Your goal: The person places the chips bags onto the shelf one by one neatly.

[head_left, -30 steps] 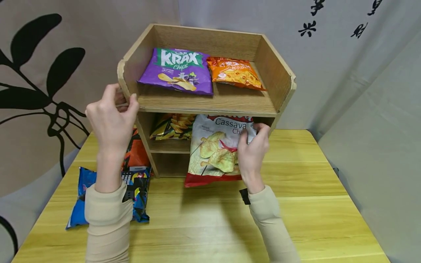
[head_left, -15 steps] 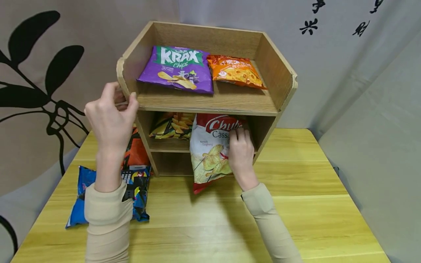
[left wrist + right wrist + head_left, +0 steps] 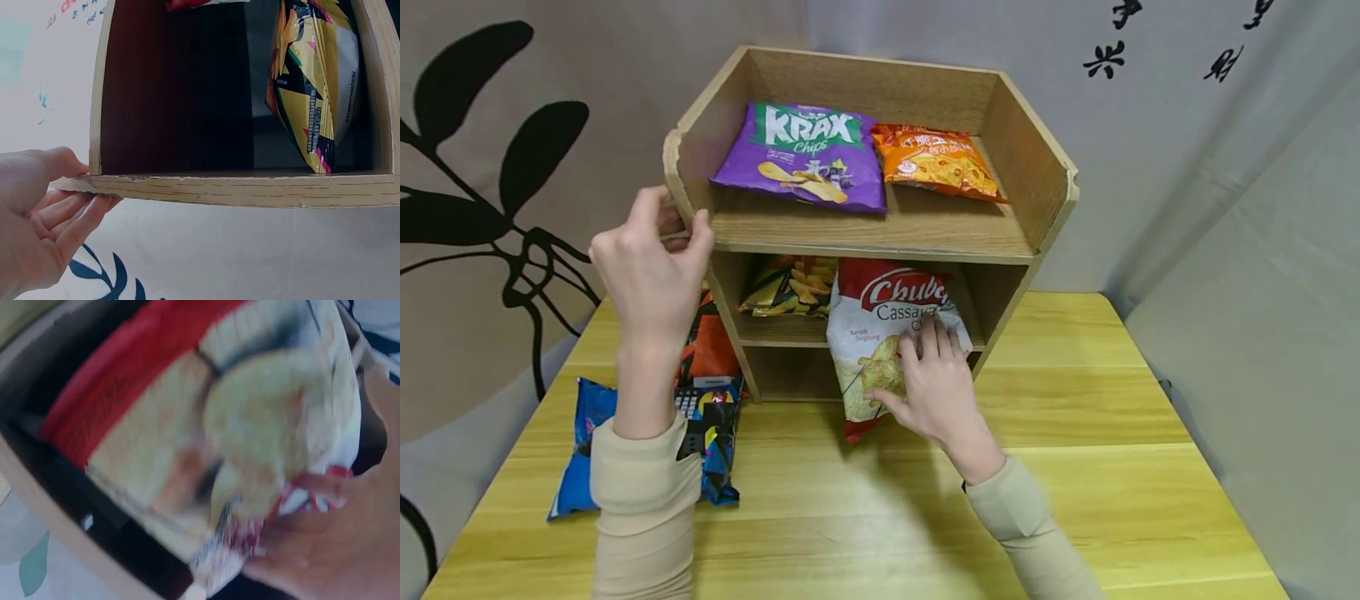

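Observation:
A small wooden shelf [image 3: 880, 242] stands on the table. My left hand [image 3: 655, 267] grips the front edge of its left side panel, thumb on one face and fingers on the other, as the left wrist view also shows. A white and red bag of cassava chips [image 3: 857, 333] stands tilted in the middle compartment, its lower end sticking out past the front. My right hand [image 3: 936, 387] lies against the bag's front with fingers spread and thumb apart. In the blurred right wrist view, fingers [image 3: 319, 487] touch the side of the bag.
A yellow-black snack bag [image 3: 797, 287] sits left in the same compartment. The top tier holds a purple Krax chips bag [image 3: 812, 158] and an orange snack bag [image 3: 936, 162]. Blue [image 3: 576, 483] and red [image 3: 709, 346] bags lie on the table [image 3: 820, 517] left of the shelf.
My right hand has moved from the bag's right edge onto its front, and its fingers have spread. The chips bag has turned and gone deeper into the compartment. The left hand keeps its grip.

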The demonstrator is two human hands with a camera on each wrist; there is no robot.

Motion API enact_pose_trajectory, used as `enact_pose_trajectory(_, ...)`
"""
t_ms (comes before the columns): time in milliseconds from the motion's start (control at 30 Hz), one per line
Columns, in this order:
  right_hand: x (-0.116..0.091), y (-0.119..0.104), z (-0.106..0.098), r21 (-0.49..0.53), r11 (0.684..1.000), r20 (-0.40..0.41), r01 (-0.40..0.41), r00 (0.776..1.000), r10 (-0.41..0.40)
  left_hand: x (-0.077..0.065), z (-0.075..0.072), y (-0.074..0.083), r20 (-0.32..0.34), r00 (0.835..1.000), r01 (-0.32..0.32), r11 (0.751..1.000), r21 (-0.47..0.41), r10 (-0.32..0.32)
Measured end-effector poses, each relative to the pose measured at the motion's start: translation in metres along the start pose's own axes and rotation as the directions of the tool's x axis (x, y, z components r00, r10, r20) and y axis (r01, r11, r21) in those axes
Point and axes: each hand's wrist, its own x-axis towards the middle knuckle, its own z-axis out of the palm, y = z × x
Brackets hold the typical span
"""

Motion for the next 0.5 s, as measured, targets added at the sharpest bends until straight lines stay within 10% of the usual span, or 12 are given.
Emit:
enact_pose_trajectory(200, -0.001, -0.019, 0.012, -0.179, 0.981, 0.024, -0.074, 0.997, 0.080, 0.000, -0.001, 0.000, 0.011, 1.000, 0.003, 1.000, 0.005, -0.003)
enact_pose_trajectory(500, 0.003, -0.014, 0.021, -0.142, 0.988, -0.190, -0.065, 0.981, 0.037, -0.001, 0.000, 0.000, 0.004, 1.000, 0.006, 1.000, 0.010, -0.006)
